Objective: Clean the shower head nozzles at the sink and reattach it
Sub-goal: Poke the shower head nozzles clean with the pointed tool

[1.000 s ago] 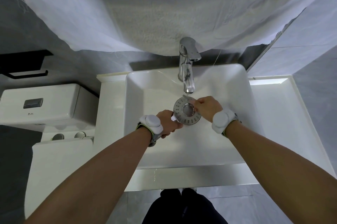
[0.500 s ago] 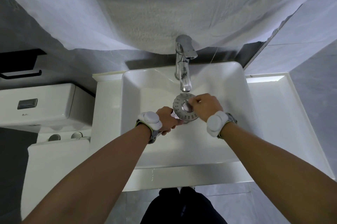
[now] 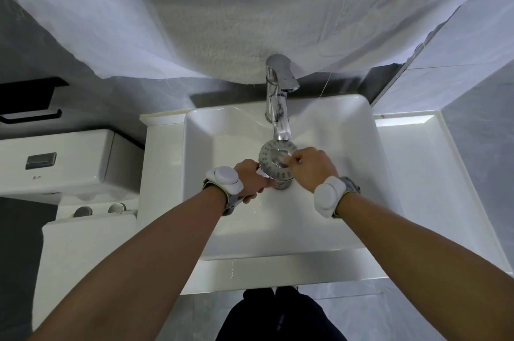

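Your left hand (image 3: 250,178) grips the handle end of the round grey shower head with its ring of pale nozzles (image 3: 274,164), fingers curled round it from the left. Your right hand (image 3: 310,167) is bunched into a loose fist on the right side of the face, fingertips pressed onto the disc; whether they pinch anything small there cannot be told.

Shower head: held over the middle of the white rectangular ceramic sink basin (image 3: 222,129), directly under the spout of the chrome tap (image 3: 279,101). Face turned up toward you, slightly tilted. Grey metallic disc, a darker central circle, one ring of light dots round the rim. Centre looks glossy and wet. Spout tip sits just above the far edge of the disc. A stream cannot be made out clearly.

Hands: both forearms reach in from the bottom corners and meet at the basin. Each wrist wears a white oval device on a grey band (image 3: 225,178). Left wrist lies lower and left of the head; right wrist is bent, knuckles up.

Around: white toilet cistern (image 3: 55,162) to the left, white cloth (image 3: 222,21) hanging above the tap.
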